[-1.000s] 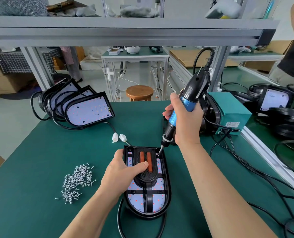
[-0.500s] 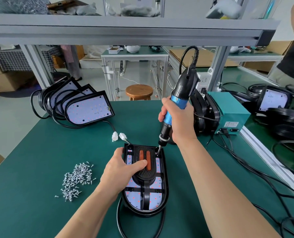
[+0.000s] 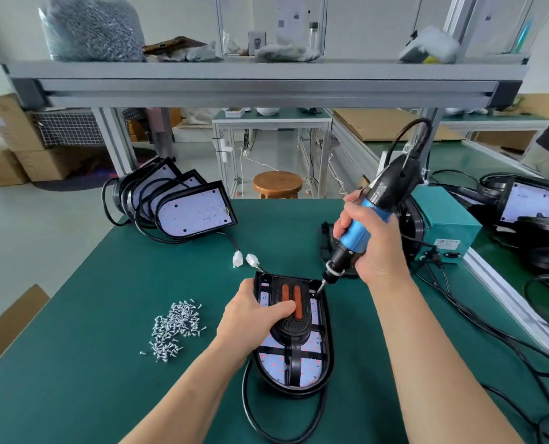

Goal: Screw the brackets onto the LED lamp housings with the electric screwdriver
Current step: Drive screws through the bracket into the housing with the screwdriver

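Note:
A black LED lamp housing (image 3: 311,370) lies flat on the green mat, LED board up. A black bracket (image 3: 294,328) with two orange strips sits across it. My left hand (image 3: 250,318) grips the housing's left edge, thumb pressing on the bracket. My right hand (image 3: 372,245) grips the blue and black electric screwdriver (image 3: 362,229), tilted, with its bit tip down at the housing's upper right corner. A pile of several silver screws (image 3: 173,328) lies to the left.
Several stacked lamp housings (image 3: 189,213) lean at the back left with cables and white connectors (image 3: 244,260). A teal power box (image 3: 449,229) and more housings (image 3: 529,206) stand at the right. Black cables (image 3: 478,318) trail across the right side. An aluminium shelf (image 3: 266,81) hangs overhead.
The screwdriver has tipped further over to the right while its bit stays at the housing's upper right corner. My left hand keeps its hold on the housing and bracket.

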